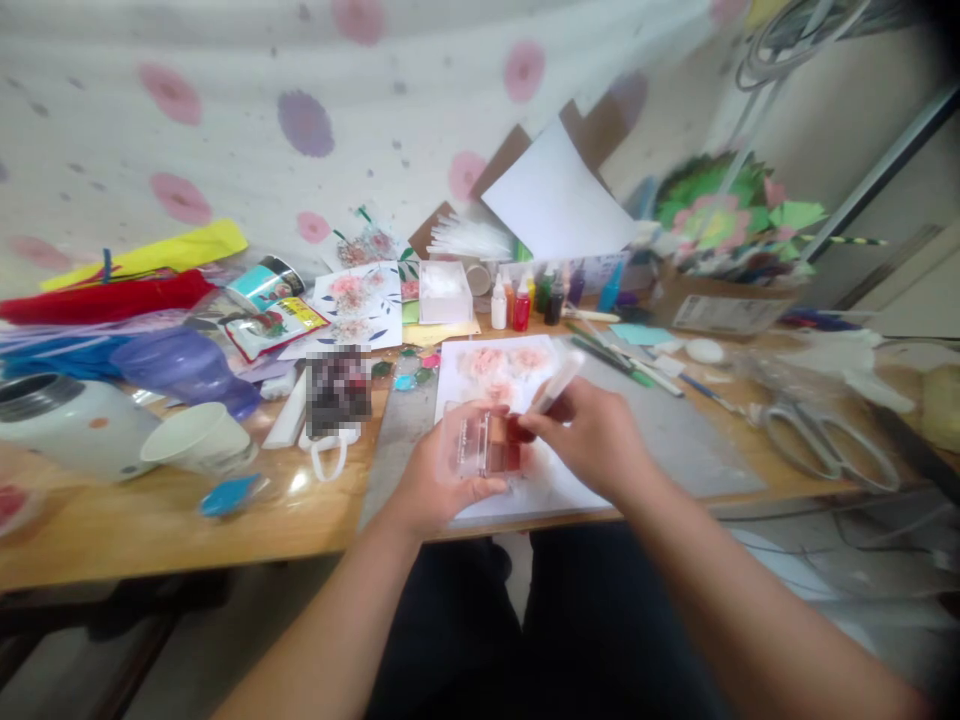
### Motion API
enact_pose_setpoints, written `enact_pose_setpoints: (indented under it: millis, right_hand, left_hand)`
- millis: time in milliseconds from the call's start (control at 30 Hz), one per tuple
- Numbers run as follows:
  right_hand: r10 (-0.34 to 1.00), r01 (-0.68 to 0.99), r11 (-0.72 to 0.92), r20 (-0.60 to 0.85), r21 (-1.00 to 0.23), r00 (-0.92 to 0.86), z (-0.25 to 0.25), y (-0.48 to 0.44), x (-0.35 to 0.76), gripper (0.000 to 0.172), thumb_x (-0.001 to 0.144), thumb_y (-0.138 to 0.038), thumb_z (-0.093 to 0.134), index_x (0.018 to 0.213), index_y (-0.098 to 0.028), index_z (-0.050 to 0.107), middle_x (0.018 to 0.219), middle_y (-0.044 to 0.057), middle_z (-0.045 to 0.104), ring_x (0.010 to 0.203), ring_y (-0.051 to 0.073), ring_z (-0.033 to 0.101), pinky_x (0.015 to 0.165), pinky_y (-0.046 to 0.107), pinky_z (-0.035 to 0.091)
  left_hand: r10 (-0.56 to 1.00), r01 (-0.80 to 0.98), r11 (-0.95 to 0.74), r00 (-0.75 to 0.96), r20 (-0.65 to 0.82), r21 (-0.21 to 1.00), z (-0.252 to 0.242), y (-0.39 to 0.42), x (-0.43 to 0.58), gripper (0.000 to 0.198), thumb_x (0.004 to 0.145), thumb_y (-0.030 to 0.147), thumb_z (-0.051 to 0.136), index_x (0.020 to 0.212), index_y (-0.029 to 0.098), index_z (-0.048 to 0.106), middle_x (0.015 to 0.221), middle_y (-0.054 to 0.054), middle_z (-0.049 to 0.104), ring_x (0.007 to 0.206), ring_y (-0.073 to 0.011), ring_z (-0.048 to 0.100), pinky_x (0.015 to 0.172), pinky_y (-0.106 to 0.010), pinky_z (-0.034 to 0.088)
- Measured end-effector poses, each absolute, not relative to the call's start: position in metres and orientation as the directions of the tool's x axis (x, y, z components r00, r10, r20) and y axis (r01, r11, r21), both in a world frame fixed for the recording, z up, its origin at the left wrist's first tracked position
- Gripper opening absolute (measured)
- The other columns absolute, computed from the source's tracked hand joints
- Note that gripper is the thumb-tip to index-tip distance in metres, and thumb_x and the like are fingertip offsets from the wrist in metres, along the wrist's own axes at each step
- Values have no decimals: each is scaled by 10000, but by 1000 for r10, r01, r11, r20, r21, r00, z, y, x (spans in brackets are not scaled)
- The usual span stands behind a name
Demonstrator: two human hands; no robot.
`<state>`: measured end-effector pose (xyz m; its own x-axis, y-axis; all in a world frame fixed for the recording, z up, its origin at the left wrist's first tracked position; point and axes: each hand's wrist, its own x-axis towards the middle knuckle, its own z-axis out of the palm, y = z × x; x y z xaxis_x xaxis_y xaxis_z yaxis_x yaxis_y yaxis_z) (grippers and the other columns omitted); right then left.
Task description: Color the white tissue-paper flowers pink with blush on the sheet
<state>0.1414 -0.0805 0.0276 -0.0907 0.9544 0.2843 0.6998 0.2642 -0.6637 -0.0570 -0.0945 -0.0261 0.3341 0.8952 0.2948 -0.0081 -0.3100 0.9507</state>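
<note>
Left hand (pixel 427 480) grips an open palette (pixel 498 446) between thumb and fingers. Right hand (pixel 598 432) pinches a white-handled tool (pixel 561 380), apparently a brush, at the palette; a painted sheet (pixel 487 365) lies below the fingers.

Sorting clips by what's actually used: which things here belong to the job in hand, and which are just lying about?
Apparently in the job:
- palette, in the left hand
- white-handled tool, in the right hand
- pink-blotched paper beneath

Apparently lying about:
- large scissors
- pale cup
- red bottle
</note>
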Motion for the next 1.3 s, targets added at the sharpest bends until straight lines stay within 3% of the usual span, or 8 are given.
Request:
enact_pose_setpoints:
  millis: [367,567,767,867,1033,1167,1300]
  right_hand:
    - [948,785,310,239,-536,-212,22,-81,148,79,732,-236,674,715,-200,606,642,11,682,593,161,608,543,247,374]
    - [941,738,301,311,-604,-130,26,-82,147,66,756,-263,660,747,-202,636,667,17,689,607,158,625,548,245,395]
    - [910,774,405,291,-487,-294,24,-86,132,59,759,-191,646,806,-198,613,698,17,703,632,169,630,576,250,395]
    - [920,809,379,275,-450,-278,26,-86,138,58,750,-198,657,740,-197,600,663,16,686,609,170,617,552,253,373]
    - [909,769,385,353,-511,-221,28,-86,139,42,780,-226,644,766,-199,615,695,10,687,637,158,618,584,246,390]
    - [910,790,406,289,-459,-299,22,-85,137,50,757,-179,648,737,-197,606,681,12,683,634,163,610,583,252,378]
    - [914,766,377,345,-521,-215,21,-84,139,37,786,-229,637,769,-198,624,698,12,687,641,158,615,590,247,390]
  left_hand:
    - [888,-28,-331,330,322,943,-26,-94,-58,651,675,327,800,1258,277,515,1282,-98,570,1170,-312,554,992,-448,436]
    - [876,-42,-346,343,339,937,-27,-94,-57,646,682,306,796,1262,281,513,1274,-97,568,1168,-316,556,967,-448,463]
    - [878,-25,-335,354,322,942,-24,-98,-57,624,715,279,770,1276,257,497,1238,-100,591,1125,-299,591,957,-438,481]
    - [874,15,-377,337,351,926,-24,-98,-59,635,701,288,780,1272,260,503,1249,-102,584,1135,-308,581,949,-436,485]
    - [878,-4,-348,351,327,938,-25,-97,-59,658,706,320,774,1289,244,479,1290,-127,565,1162,-320,565,969,-455,469]
    - [871,84,-406,338,357,910,-22,-98,-58,631,710,313,770,1274,238,499,1268,-113,579,1155,-297,565,984,-431,455]
    - [851,62,-443,343,398,894,-21,-99,-57,626,713,306,766,1274,237,497,1263,-106,585,1157,-290,565,976,-412,464]
